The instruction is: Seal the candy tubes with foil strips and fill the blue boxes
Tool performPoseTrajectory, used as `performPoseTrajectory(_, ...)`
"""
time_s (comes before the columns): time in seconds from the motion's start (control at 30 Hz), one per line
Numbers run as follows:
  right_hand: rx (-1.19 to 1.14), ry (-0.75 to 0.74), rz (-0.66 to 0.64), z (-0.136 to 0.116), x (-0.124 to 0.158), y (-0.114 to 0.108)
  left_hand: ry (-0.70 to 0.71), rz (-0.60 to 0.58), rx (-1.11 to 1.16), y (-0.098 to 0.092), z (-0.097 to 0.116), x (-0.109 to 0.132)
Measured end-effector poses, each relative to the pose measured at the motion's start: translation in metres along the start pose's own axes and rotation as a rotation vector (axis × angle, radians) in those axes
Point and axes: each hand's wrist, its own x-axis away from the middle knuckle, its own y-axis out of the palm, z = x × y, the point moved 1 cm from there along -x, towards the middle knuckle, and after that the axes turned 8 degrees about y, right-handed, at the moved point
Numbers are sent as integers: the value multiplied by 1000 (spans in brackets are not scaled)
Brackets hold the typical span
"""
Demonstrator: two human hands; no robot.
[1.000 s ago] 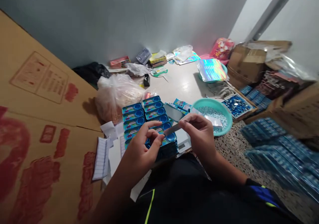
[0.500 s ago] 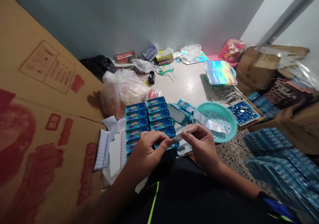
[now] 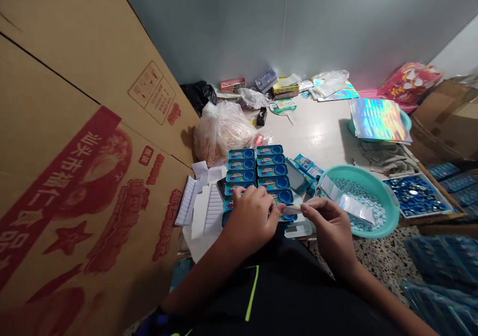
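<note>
My left hand (image 3: 254, 214) is closed, its thumb and fingertips pinching one end of a small whitish strip (image 3: 292, 209). At the other end, the thumb and forefinger of my right hand (image 3: 330, 224) are pressed on the same strip. Both hands are just above my dark-clothed lap. Under and beyond my left hand are two columns of flat blue packs (image 3: 274, 170) with printed lettering and a round ring on each. My left hand hides some of the nearest packs. White label sheets (image 3: 213, 211) lie left of the packs.
A turquoise basin (image 3: 392, 204) of small pale pellets stands at right, silvery strips lying in it. Beside it is a tray of shiny blue pieces (image 3: 418, 194). A large carton (image 3: 112, 142) walls off the left. Plastic bags (image 3: 220, 132) and holographic sheets (image 3: 379, 119) sit farther back.
The view has swung left, so everything appears farther right and more of the carton shows. My left hand has turned more palm-down. The strip stays between both hands, now seen more edge-on.
</note>
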Motion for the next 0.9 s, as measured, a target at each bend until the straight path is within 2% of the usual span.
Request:
performPoseTrajectory(0.3, -25, 105, -27, 8, 1, 0, -20, 11, -3, 4, -4, 0)
performPoseTrajectory(0.47, -153, 108, 2, 7, 1, 4, -34, 19, 19, 7, -6, -1)
performPoseTrajectory(0.7, -209, 93, 41, 6, -2, 7, -75, 65, -22, 12, -6, -3)
performPoseTrajectory(0.8, -243, 113, 27, 15, -9, 9, -67, 78, -61, 13, -5, -3)
performPoseTrajectory(0.9, -313, 211, -6, 35, -15, 13, -42, 94, -99, 12, -6, -3)
